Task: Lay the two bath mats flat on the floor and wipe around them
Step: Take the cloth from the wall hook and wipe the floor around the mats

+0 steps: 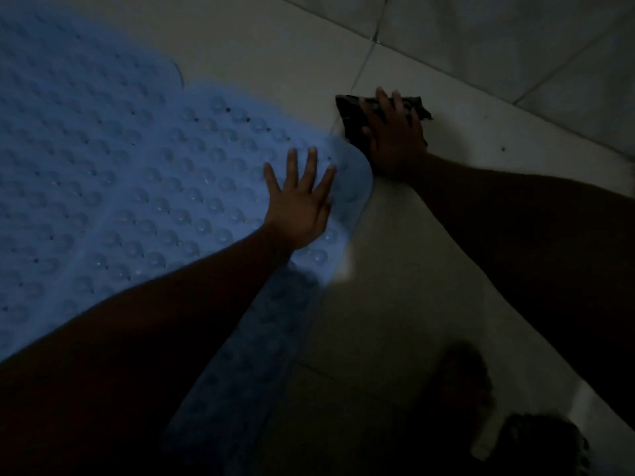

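Observation:
Two pale blue bath mats covered in round bumps lie flat on the tiled floor. The nearer mat fills the middle and lower left. The farther mat lies at the upper left, its edge overlapping or touching the first. My left hand rests palm down with fingers spread on the nearer mat's right corner. My right hand presses flat on a dark cloth on the floor just beyond that corner.
Pale floor tiles run to a tiled wall at the upper right. A bare foot stands at the bottom right in deep shadow, with a dark rounded object beside it. The scene is dim.

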